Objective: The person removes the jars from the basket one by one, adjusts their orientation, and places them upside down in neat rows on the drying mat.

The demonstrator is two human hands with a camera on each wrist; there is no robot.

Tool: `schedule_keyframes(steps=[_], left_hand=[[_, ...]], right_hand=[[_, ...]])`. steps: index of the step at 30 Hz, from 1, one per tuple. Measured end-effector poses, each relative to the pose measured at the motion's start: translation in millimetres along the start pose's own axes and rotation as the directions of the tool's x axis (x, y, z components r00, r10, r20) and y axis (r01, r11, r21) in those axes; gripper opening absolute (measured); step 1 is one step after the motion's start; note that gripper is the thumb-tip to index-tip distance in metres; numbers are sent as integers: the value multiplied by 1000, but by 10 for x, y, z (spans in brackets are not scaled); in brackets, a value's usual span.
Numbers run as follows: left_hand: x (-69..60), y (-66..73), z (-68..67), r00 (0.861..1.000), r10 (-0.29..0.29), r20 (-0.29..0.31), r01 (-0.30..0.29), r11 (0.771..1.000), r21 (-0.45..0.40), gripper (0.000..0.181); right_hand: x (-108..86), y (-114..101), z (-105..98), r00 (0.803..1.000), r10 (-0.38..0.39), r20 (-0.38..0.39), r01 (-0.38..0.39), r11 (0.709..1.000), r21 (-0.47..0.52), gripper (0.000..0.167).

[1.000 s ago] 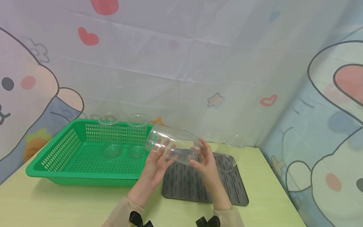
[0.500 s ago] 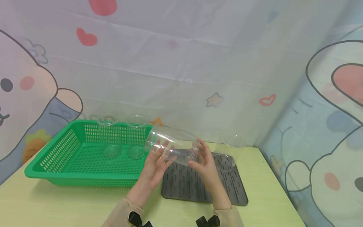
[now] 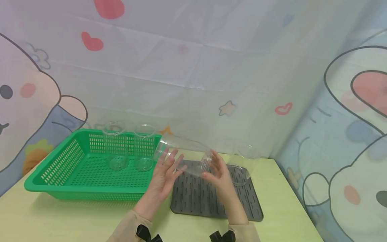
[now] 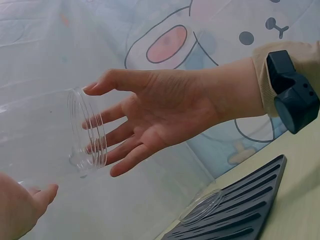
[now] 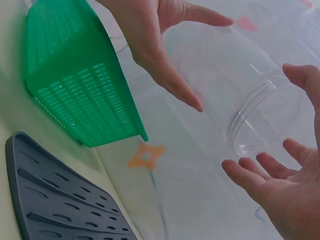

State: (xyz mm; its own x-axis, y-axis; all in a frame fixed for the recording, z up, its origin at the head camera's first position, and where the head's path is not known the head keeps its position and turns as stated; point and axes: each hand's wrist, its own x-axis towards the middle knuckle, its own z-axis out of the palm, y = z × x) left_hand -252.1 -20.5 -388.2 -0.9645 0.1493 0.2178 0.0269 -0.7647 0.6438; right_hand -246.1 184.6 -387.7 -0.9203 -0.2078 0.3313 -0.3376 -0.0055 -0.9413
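A clear, see-through jar [image 3: 188, 146] with a threaded mouth is held in the air on its side, slightly tilted, above the front of the grey mat. My left hand [image 3: 163, 174] holds its body from below, fingers spread along the wall. At the threaded end, my right hand [image 3: 220, 174] grips the rim between thumb and fingers. The left wrist view shows the right hand's fingers around the ridged mouth [image 4: 87, 132]. In the right wrist view the left hand [image 5: 155, 45] spans the jar's body [image 5: 215, 70].
A green slotted basket [image 3: 90, 186] stands at left, holding two clear jars, one [image 3: 116, 144] beside the other [image 3: 144, 148]. Another clear jar [image 3: 243, 164] stands on the ribbed grey drying mat [image 3: 193, 198]. A printed cloth [image 3: 187, 60] hangs behind the light table [image 3: 284, 201].
Both hands and the jar stay in nearly the same place. The head view has shifted slightly, so the scene sits a little lower and further left.
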Motion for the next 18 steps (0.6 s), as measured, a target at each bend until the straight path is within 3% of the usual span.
schedule_keyframes(steps=[4, 13, 18], left_hand=[[56, 18, 26, 999, 31, -18, -31, 999, 11, 82], [227, -17, 107, 982, 111, -150, -93, 988, 123, 80], [283, -123, 134, 976, 175, -130, -147, 970, 195, 85]], right_hand=[[-2, 4, -55, 999, 3, -44, -5, 999, -35, 78], [-19, -67, -167, 993, 3, -118, -10, 999, -53, 59], [-52, -93, -258, 986, -12, -163, -2, 996, -87, 47]])
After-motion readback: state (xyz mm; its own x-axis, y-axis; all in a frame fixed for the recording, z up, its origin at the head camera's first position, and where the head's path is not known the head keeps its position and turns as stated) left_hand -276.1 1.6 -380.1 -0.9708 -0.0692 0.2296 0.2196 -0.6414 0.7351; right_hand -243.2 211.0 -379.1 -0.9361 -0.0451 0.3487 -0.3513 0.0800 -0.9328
